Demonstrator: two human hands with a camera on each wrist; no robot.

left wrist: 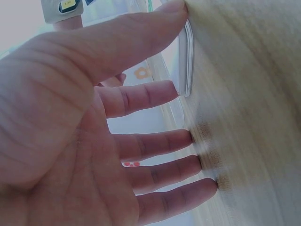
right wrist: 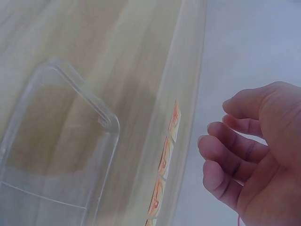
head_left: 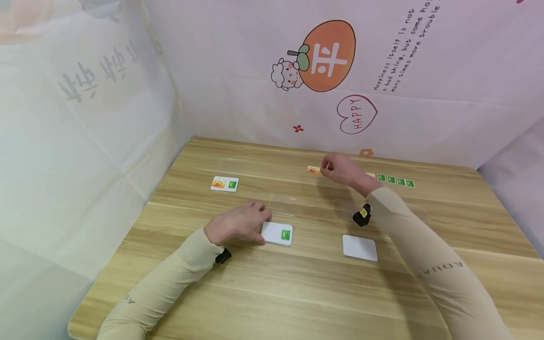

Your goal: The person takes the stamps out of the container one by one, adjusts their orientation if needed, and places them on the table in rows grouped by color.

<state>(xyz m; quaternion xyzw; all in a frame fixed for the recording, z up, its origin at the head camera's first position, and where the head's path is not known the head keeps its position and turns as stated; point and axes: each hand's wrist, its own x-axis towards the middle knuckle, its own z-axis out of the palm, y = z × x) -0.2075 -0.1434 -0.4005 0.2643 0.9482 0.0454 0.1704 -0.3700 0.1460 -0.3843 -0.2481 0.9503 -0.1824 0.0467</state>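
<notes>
My left hand (head_left: 238, 223) rests at the left end of a small stack of white cards (head_left: 272, 233), the top one bearing a green square. Its thumb and index finger hold the stack by opposite edges, as the left wrist view also shows; the other fingers (left wrist: 162, 172) stretch straight to the table. My right hand (head_left: 341, 169) hovers over a row of small orange pieces (head_left: 313, 170) at the back. In the right wrist view, its fingers (right wrist: 216, 150) curl loosely with thumb and index tips close, and no piece shows between them.
Green squares (head_left: 391, 180) continue the row rightward. A card with orange and green pictures (head_left: 224, 183) lies at back left, a blank white card (head_left: 360, 248) at front right. Clear plastic trays (head_left: 284, 205) stand between. Printed sheeting (head_left: 255, 94) walls the table's back.
</notes>
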